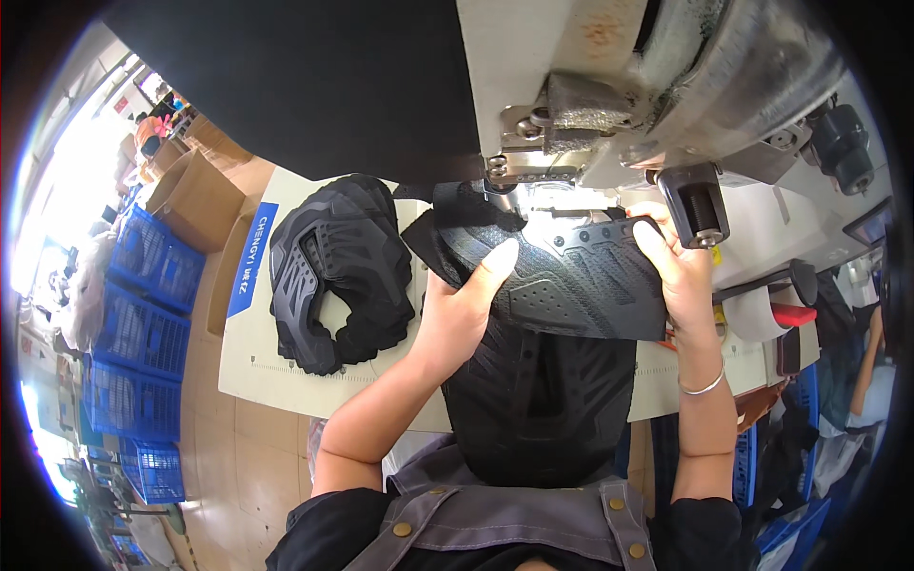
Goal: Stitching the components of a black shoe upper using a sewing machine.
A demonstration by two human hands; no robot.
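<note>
Both hands hold a black shoe upper (590, 285) with embossed ridges and small holes, just below the head of a sewing machine (552, 143). My left hand (462, 309) grips its left side, thumb pressed on top and fingers hidden beneath. On its right end my right hand (681, 271) is closed, thumb on the face and fingers behind; a silver bracelet circles that wrist. The upper's far edge lies near the lit needle area, and I cannot tell whether it touches the needle. More black uppers (543, 409) hang over the table edge onto my lap.
A stack of black curved uppers (333, 257) rests left on the pale table (252, 347). Blue crates (138, 328) and a cardboard box (195, 195) stand on the tiled floor beyond. A dark cylindrical machine part (693, 205) hangs close above my right hand. Another person's arm (866, 366) shows far right.
</note>
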